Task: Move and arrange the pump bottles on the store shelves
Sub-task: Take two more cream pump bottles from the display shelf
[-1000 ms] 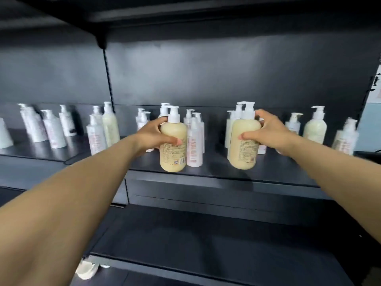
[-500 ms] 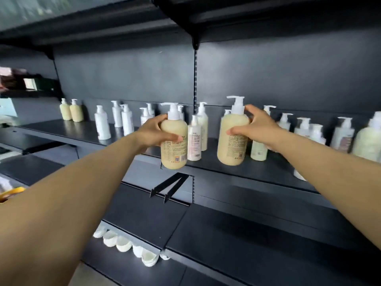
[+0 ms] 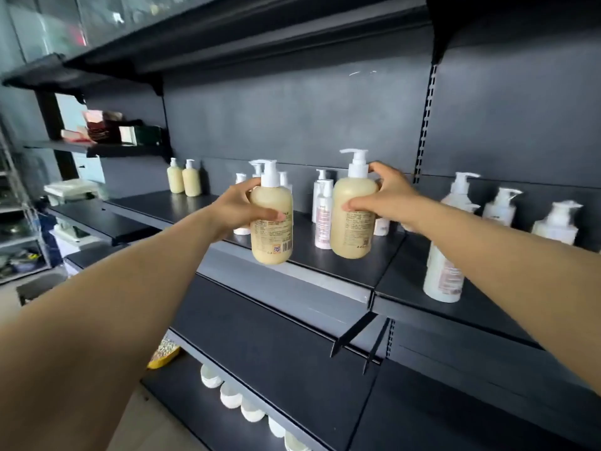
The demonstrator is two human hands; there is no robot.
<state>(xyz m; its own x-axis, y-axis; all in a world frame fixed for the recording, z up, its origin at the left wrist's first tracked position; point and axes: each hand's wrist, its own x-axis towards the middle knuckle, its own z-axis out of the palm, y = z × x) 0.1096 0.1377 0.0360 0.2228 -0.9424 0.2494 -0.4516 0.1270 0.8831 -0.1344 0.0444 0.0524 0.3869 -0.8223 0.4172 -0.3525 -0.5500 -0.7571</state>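
Note:
My left hand (image 3: 239,208) grips a cream pump bottle (image 3: 271,236) with a white pump, held in the air in front of the black shelf's front edge (image 3: 292,275). My right hand (image 3: 387,198) grips a second cream pump bottle (image 3: 353,229), which hangs just over the shelf beside small white pump bottles (image 3: 323,219). Both bottles are upright, labels toward me. Two more cream bottles (image 3: 183,180) stand far left on the same shelf.
White pump bottles (image 3: 500,206) line the shelf to the right, and a tall white one (image 3: 444,281) stands partly behind my right forearm. A lower black shelf (image 3: 260,346) runs beneath, with white round items (image 3: 231,398) under it. Boxes (image 3: 107,130) sit on an upper left shelf.
The view has swung left along the shelving while both hands carry their cream bottles leftward. The far-left cream bottles and the store's left side have come into view.

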